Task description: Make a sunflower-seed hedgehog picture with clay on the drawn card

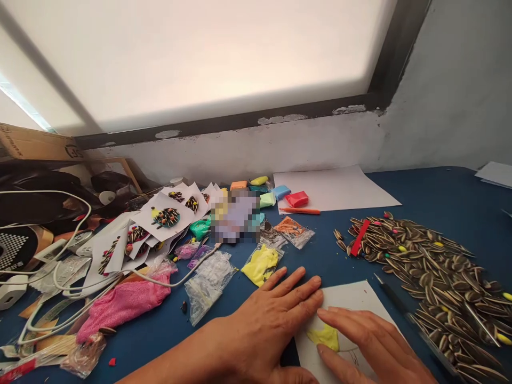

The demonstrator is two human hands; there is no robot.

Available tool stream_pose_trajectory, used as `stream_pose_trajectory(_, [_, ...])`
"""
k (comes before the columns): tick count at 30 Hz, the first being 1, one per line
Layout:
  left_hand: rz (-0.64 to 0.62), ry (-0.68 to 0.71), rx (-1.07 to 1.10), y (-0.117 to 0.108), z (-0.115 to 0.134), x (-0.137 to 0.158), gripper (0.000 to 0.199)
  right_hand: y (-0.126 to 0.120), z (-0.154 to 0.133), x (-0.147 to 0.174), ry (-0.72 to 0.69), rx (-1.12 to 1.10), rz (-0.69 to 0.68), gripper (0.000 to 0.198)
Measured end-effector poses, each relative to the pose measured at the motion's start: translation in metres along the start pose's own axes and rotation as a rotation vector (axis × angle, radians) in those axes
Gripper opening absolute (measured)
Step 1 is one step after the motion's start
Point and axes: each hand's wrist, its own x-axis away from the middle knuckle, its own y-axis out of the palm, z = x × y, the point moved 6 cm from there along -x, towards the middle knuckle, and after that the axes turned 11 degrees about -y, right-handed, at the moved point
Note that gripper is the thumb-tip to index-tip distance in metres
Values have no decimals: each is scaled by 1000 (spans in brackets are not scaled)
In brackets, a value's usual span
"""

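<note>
My left hand (276, 320) lies flat, fingers spread, over the left edge of a small white paper card (354, 296) with drawn lines. On that card sits a flattened patch of yellow modelling clay (325, 337). My right hand (370, 341) hovers over or rests on the card, fingers stretched and thumb apart, with the clay between thumb and index finger. Whether its fingertips touch the clay I cannot tell. Just beyond my left fingertips is an opened bag of yellow clay (262, 264).
Sunflower seeds (432, 282) are heaped on the right, beside a dark pen-like tool (390, 293). Seed-decorated cards (162, 217), a pink cloth (128, 301) and a white cable (180, 282) cover the left. Clay packets (296, 199) and a large white sheet (340, 186) lie at the back.
</note>
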Motion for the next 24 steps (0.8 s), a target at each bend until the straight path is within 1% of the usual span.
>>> stream_pose_trajectory(2, [-9, 1, 4, 1, -2, 0, 90, 2, 1, 1, 12, -6, -48, 24])
stream_pose_trajectory(7, [17, -2, 1, 3, -5, 0, 93, 2, 0, 1, -73, 76, 6, 31])
stream_pose_trajectory(15, [25, 0, 30, 0, -4, 0, 87, 7, 1, 2, -136, 158, -67, 39])
stream_pose_trajectory(19, [34, -1, 30, -1, -4, 0, 87, 7, 2, 0, -139, 179, -79, 37])
stream_pose_trajectory(24, [22, -1, 32, 0, -3, 0, 88, 11, 0, 0, -103, 149, -82, 39])
